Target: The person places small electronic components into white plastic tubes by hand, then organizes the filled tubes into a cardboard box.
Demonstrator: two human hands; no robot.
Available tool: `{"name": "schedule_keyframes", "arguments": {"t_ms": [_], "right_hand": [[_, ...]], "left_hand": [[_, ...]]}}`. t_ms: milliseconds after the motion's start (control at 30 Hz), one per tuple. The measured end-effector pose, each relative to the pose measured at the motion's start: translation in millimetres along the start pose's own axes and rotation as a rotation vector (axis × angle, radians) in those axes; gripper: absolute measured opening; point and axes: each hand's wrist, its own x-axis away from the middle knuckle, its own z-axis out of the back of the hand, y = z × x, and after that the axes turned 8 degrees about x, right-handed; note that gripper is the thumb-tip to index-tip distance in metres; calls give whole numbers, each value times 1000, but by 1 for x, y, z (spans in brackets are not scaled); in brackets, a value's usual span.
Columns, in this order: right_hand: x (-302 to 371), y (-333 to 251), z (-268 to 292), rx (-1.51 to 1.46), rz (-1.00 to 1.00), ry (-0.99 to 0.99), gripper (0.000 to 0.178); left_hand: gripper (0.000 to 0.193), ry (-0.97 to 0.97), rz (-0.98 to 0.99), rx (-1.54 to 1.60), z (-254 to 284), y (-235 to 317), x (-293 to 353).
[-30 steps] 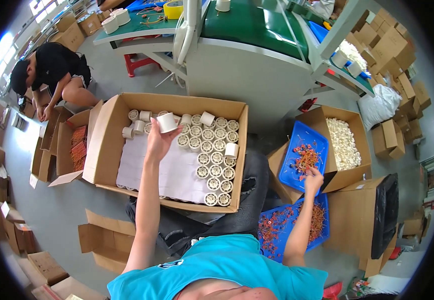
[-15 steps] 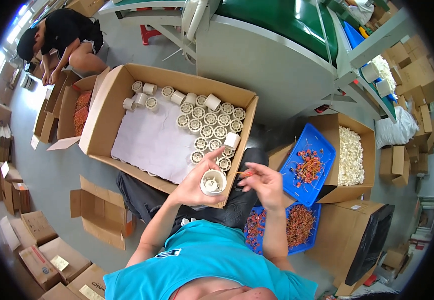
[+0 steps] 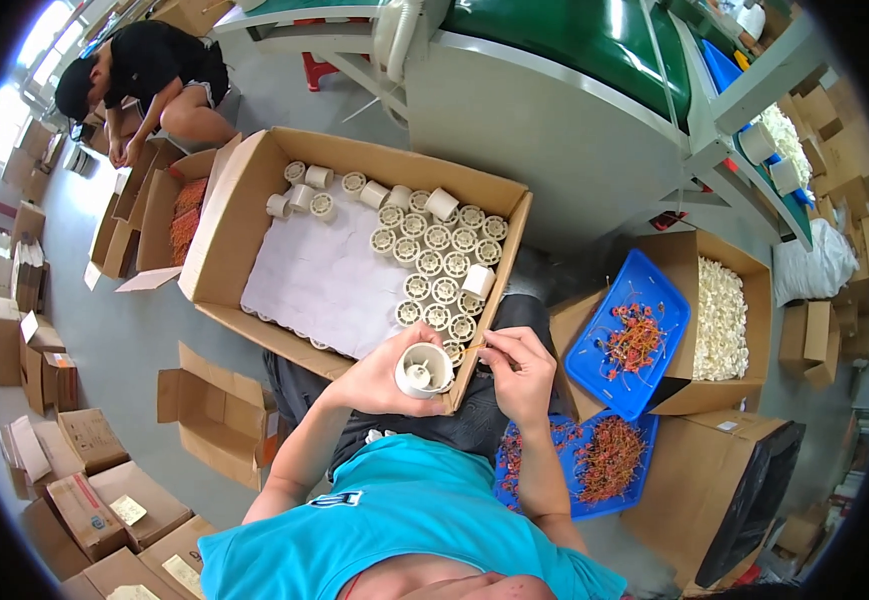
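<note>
In my left hand (image 3: 366,382) is a white plastic cup-shaped part (image 3: 430,357), its open end facing up and a small post showing inside. The fingers of my right hand (image 3: 522,375) are pinched on a thin orange wire (image 3: 475,346), just right of the cup. Both hands are over my lap, at the near right corner of a large cardboard carton (image 3: 226,225). Inside that carton, many similar white parts (image 3: 437,237) stand in rows at the right, with a few lying on their sides. A pale sheet (image 3: 319,270) lies under them.
To my right, a tilted blue tray (image 3: 588,350) and a lower blue tray (image 3: 642,455) hold red and orange wired pieces. Beyond is a carton of small white parts (image 3: 720,325). A grey machine (image 3: 544,130) stands ahead. At the far left, another person (image 3: 159,75) bends over boxes.
My right hand has lowered slightly and turned, with the wire now nearer the cup's side. My left hand's fingers have curled closer round the cup. The whole view has shifted a little.
</note>
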Motion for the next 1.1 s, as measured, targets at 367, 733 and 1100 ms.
{"name": "schedule_keyframes", "arguments": {"t_ms": [367, 733, 1100], "right_hand": [[9, -72, -11, -323, 135, 214, 20], [21, -90, -84, -69, 442, 374, 22], [22, -90, -92, 14, 460, 281, 22]], "left_hand": [[77, 554, -544, -709, 5, -16, 28], [71, 615, -559, -607, 15, -12, 65], [70, 638, -575, -573, 21, -8, 77]]}}
